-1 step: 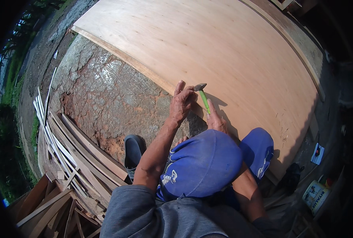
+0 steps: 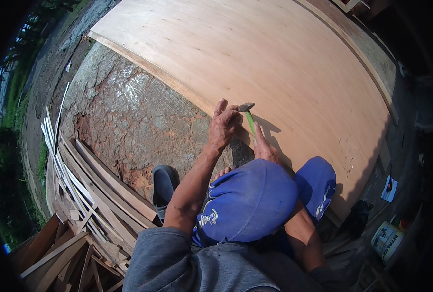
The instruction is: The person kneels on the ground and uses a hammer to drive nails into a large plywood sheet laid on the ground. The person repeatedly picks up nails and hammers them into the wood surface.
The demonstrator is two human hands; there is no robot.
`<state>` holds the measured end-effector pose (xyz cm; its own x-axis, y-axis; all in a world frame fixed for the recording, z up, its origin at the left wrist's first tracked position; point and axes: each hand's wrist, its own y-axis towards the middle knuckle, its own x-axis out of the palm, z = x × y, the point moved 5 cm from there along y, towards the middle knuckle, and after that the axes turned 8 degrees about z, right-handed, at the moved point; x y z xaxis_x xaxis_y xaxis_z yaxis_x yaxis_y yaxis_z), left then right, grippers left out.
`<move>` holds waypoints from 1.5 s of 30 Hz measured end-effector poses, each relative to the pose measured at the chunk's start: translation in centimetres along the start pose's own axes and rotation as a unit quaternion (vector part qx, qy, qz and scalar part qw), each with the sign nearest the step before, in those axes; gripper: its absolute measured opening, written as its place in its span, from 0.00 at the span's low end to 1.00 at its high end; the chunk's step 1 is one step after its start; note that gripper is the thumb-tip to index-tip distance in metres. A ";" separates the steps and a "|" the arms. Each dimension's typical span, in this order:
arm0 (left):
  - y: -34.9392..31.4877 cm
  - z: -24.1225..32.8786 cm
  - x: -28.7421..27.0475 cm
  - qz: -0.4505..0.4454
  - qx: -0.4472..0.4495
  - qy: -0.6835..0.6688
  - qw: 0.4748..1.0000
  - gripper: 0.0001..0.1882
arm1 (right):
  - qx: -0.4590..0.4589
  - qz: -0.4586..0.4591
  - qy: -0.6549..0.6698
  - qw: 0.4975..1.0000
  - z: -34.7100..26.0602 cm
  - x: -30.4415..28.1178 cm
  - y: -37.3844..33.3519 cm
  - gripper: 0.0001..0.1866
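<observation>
In my right hand [image 2: 266, 149] is a hammer [image 2: 249, 119] with a green handle and a dark metal head. The fingers wrap round the handle, and the head hangs close beside the fingertips of my left hand [image 2: 221, 127]. Thumb and index finger of that left hand are pinched together at the edge of a large plywood sheet [image 2: 255, 58], the other fingers partly raised. Whatever lies in the pinch is too small or hidden to make out. Along the sheet's near left edge runs a wooden strip [image 2: 153, 69].
My knees in blue trousers [image 2: 255, 199] are close below the hands. A dark clog [image 2: 164, 187] rests on rough ground. Wood strips [image 2: 104, 194] lie at left. Several small nails [image 2: 349, 158] appear scattered on the sheet; a white bucket [image 2: 387, 241] stands at lower right.
The hammer and my right hand have shifted very slightly, with the head a touch lower and to the right. My left hand stays in place.
</observation>
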<state>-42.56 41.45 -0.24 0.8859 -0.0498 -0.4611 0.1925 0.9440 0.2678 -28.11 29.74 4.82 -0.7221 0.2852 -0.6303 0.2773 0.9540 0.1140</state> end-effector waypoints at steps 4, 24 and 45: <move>0.5 0.2 0.3 -0.025 0.014 0.049 0.998 0.09 | -0.012 -0.033 -0.049 0.998 1.0 -0.1 -0.6 0.33; 1.7 -0.7 -1.7 -0.136 0.088 0.253 0.954 0.20 | 0.044 -0.062 -0.050 0.996 -0.4 -3.1 -0.4 0.35; 1.7 -4.0 -2.6 -0.154 0.185 0.253 0.937 0.20 | -0.087 -0.393 -0.261 0.877 -0.8 -4.1 0.3 0.34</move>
<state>-46.25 44.50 -1.93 0.4698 -0.0522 -0.8812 0.6214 0.7286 0.2882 -25.57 28.90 8.02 -0.2452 -0.5043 -0.8280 -0.3100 0.8500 -0.4259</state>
